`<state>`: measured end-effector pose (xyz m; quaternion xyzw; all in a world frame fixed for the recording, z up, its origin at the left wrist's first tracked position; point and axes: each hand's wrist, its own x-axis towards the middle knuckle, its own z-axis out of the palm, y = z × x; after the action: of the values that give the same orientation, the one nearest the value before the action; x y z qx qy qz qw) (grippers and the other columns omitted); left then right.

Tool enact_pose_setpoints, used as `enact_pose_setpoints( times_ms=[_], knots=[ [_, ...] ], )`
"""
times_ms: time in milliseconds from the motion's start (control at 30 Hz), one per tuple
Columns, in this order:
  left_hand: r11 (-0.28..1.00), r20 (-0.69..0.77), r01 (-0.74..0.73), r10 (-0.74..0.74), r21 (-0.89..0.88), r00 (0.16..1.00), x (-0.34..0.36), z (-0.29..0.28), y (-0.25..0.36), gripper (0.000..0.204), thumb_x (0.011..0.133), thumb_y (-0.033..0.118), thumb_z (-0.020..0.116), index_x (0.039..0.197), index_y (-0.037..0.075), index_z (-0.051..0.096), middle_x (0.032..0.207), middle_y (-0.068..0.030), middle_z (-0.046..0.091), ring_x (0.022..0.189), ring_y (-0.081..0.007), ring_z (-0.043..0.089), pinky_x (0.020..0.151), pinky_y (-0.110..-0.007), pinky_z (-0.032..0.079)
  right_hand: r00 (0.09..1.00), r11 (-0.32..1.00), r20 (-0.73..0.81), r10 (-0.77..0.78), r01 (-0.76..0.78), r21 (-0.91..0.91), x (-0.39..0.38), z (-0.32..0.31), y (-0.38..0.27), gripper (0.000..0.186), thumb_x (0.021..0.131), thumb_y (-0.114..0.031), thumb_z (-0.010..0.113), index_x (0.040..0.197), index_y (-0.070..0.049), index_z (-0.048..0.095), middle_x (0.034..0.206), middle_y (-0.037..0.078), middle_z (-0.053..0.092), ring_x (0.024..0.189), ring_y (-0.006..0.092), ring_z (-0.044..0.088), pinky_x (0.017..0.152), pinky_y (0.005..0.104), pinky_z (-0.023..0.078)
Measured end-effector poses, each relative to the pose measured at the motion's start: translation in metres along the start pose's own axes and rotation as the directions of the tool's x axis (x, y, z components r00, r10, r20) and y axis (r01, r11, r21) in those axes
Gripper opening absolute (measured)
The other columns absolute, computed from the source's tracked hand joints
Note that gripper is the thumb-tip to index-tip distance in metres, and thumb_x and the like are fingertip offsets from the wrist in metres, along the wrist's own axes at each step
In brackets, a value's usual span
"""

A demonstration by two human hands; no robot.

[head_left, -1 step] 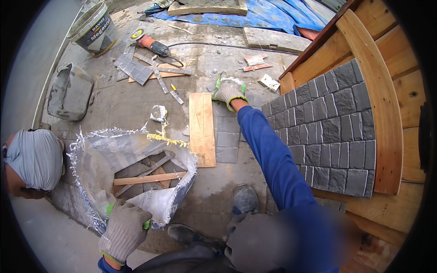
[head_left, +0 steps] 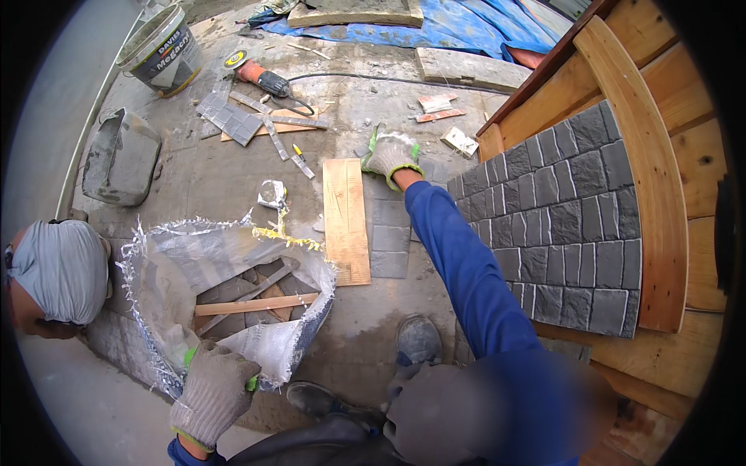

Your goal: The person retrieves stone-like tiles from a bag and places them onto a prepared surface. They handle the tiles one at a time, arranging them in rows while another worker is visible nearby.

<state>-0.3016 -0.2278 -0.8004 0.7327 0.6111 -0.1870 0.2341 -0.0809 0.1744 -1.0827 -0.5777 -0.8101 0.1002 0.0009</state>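
Observation:
My left hand (head_left: 216, 386), in a grey knitted glove with green at the fingers, is closed on the near rim of a frayed white woven sack (head_left: 175, 283). Inside the sack lie offcuts, among them a wooden strip (head_left: 256, 304) and grey pieces. My right hand (head_left: 394, 153), gloved the same way, reaches forward to the ground, its fingers curled. What they pinch is hidden. A flat wooden board (head_left: 346, 233) lies just left of it, beside several grey tiles (head_left: 388, 247) that run under my wrist.
A grey stone-patterned panel (head_left: 571, 221) leans against a wooden wall at right. Ahead lie an orange angle grinder (head_left: 260, 76), its cord, and cut tile pieces (head_left: 229, 118). Two buckets (head_left: 167, 66) (head_left: 120, 159) stand left. A co-worker's cloth-wrapped head (head_left: 58, 272) is at the left.

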Motion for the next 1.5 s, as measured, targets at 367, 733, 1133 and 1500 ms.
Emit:
enact_pose_setpoints(
  times_ms=[367,733,1133,1500],
  knots=[
    [0.996,-0.029,-0.066,0.068,0.057,0.997,-0.001,-0.007,0.012,0.014,0.071,0.018,0.074,0.086,0.016,0.075,0.079,-0.0074,0.069,0.088,-0.027,0.067,0.087,-0.044,0.048,0.998,0.999,0.061,-0.026,0.028,-0.032,-0.008,0.002,-0.002,0.067,0.078,-0.059,0.072,0.117,-0.005,0.074,0.117,0.023,0.072,0.106,0.0386,0.071,0.09,0.0505,0.055],
    [0.989,0.045,-0.138,0.136,0.051,0.99,-0.025,0.005,0.022,0.016,0.077,0.021,0.072,0.092,0.016,0.073,0.083,-0.0063,0.068,0.09,-0.0263,0.067,0.089,-0.041,0.049,0.964,0.935,-0.127,0.234,-0.187,0.301,-0.009,0.018,0.04,0.062,0.079,-0.059,0.067,0.095,0.0,0.076,0.097,0.024,0.075,0.093,0.0409,0.072,0.082,0.0521,0.053],
    [0.989,0.048,-0.149,0.149,-0.006,0.988,-0.014,0.016,0.016,0.017,0.077,0.019,0.072,0.094,0.019,0.074,0.082,-0.0064,0.069,0.086,-0.0256,0.068,0.089,-0.041,0.048,0.954,0.906,-0.037,0.298,-0.27,0.324,0.006,0.028,0.035,0.063,0.077,-0.046,0.071,0.118,0.002,0.068,0.107,0.024,0.073,0.102,0.0405,0.07,0.088,0.0507,0.053],
    [0.989,0.156,-0.149,0.146,0.007,0.977,0.002,0.015,0.014,0.02,0.078,0.022,0.072,0.099,0.02,0.074,0.089,-0.0054,0.07,0.093,-0.0264,0.067,0.092,-0.041,0.047,0.943,0.781,-0.334,0.007,0.203,0.59,0.032,0.009,0.013,0.034,0.099,-0.027,0.06,0.119,0.001,0.064,0.102,0.022,0.07,0.086,0.0235,0.069,0.077,0.0384,0.052]
  ],
)
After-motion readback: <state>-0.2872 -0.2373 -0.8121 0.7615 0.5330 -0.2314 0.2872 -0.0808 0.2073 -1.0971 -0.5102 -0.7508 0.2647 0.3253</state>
